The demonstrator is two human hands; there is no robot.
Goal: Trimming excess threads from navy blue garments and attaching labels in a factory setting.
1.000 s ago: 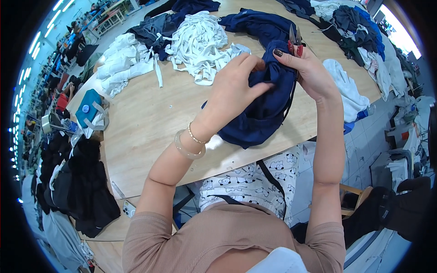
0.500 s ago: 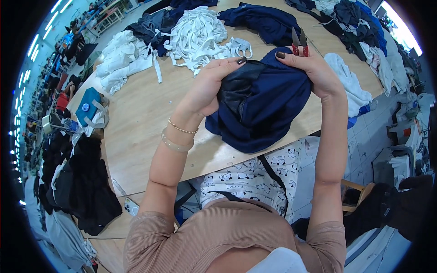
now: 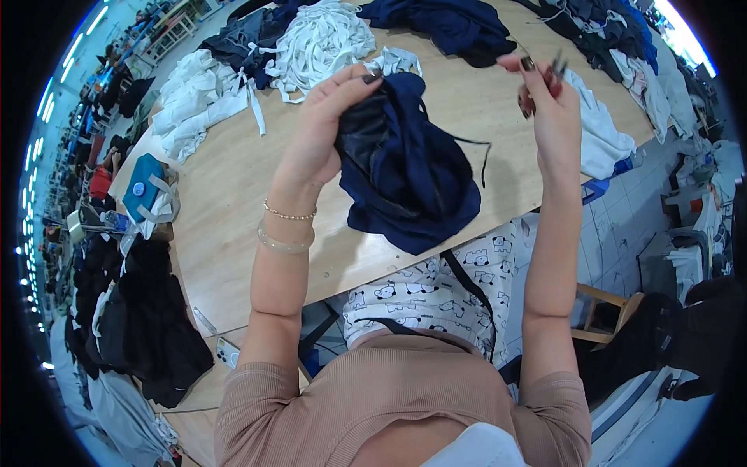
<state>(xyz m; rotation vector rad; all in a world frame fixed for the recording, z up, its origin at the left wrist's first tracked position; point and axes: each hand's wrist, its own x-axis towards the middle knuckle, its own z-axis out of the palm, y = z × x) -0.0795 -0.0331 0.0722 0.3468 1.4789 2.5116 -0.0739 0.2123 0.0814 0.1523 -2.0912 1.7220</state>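
Pinching a bunched navy-blue cloth garment [image 3: 420,175] at one o'clock in the left hand [image 3: 320,117], clasping blurred red-handled steel scissors [image 3: 559,65] in the right hand [image 3: 554,117] at two; apparently arranging cloth, next probably needing blades kept clear.

no legible text from my end, small pale mark [image 3: 664,338] on the black fabric [image 3: 626,362] at right, too small for me to read, tiny marks on the white dog-print cloth [image 3: 412,294], also unresolved
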